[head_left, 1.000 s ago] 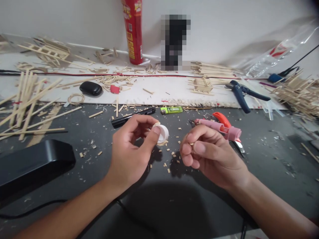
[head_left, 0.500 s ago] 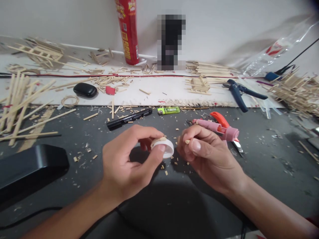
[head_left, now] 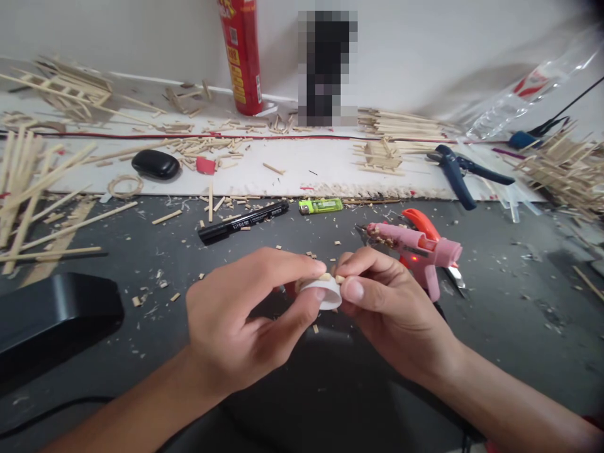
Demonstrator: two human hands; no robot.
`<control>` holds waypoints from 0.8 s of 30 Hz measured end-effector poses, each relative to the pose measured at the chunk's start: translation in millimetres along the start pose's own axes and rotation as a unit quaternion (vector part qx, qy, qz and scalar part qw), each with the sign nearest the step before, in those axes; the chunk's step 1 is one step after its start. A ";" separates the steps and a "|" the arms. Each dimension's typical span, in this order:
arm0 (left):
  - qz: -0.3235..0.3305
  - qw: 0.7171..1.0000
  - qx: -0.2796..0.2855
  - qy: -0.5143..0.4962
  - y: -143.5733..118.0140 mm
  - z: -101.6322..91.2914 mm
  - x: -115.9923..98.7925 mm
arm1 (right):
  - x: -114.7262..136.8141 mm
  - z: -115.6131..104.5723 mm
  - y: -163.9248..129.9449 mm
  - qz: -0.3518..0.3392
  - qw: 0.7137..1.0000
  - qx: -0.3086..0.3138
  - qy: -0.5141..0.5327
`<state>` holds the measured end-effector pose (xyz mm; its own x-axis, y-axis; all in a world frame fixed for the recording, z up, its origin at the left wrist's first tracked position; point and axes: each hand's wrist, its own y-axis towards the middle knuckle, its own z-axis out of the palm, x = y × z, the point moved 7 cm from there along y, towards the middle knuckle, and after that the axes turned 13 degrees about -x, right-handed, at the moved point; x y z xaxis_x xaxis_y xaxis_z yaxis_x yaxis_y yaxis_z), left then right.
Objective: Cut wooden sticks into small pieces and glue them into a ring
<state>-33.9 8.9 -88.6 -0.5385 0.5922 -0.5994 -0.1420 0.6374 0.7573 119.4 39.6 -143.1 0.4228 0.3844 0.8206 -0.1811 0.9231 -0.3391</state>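
Observation:
Between the thumb and fingers of my left hand point(head_left: 250, 308) is a small white ring point(head_left: 333, 297), shaped like a bottle cap, tilted so its open side faces me. A pale wood piece point(head_left: 325, 277) sits on its upper rim by my left fingertip. My right hand point(head_left: 384, 296) pinches a tiny wood chip point(head_left: 339, 279) against the ring's upper right edge. Just beyond that hand lies a pink glue gun point(head_left: 415, 242) with a small red light lit. The far side of the ring is hidden by my left fingers.
A black marker point(head_left: 243, 221) and green lighter point(head_left: 321, 206) lie ahead. Orange-handled pliers point(head_left: 418, 220) lie partly under the glue gun. Blue cutters point(head_left: 455, 176), wooden sticks point(head_left: 28, 189) and a red canister point(head_left: 243, 63) stand or lie farther back. A black device point(head_left: 61, 314) occupies the left.
My right hand has brought the wood chip left to the ring, and the two now meet. My left hand has shifted slightly right with the ring. The view has tilted a little.

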 end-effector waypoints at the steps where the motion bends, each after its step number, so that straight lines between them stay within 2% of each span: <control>1: 0.003 1.000 0.002 0.001 0.4 0.3 0.0 | -0.6 0.1 -0.7 0.003 1.000 0.005 0.001; 10: 0.040 0.999 0.008 -0.014 2.1 0.7 -3.8 | -1.7 -2.1 -3.3 0.022 1.000 0.007 -0.006; 18: 0.047 0.999 0.009 -0.001 2.9 1.5 -5.2 | -0.7 -3.0 -0.2 0.024 0.999 0.001 -0.027; 24: 0.107 0.994 -0.001 -0.011 0.9 -0.3 -6.9 | 0.0 -4.7 1.8 0.023 0.999 -0.010 -0.041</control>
<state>-30.6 5.3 -83.7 -0.5384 0.7249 -0.4296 -0.0269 0.4948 0.8686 123.2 41.2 -145.9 0.3410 0.4258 0.8381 -0.1810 0.9046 -0.3859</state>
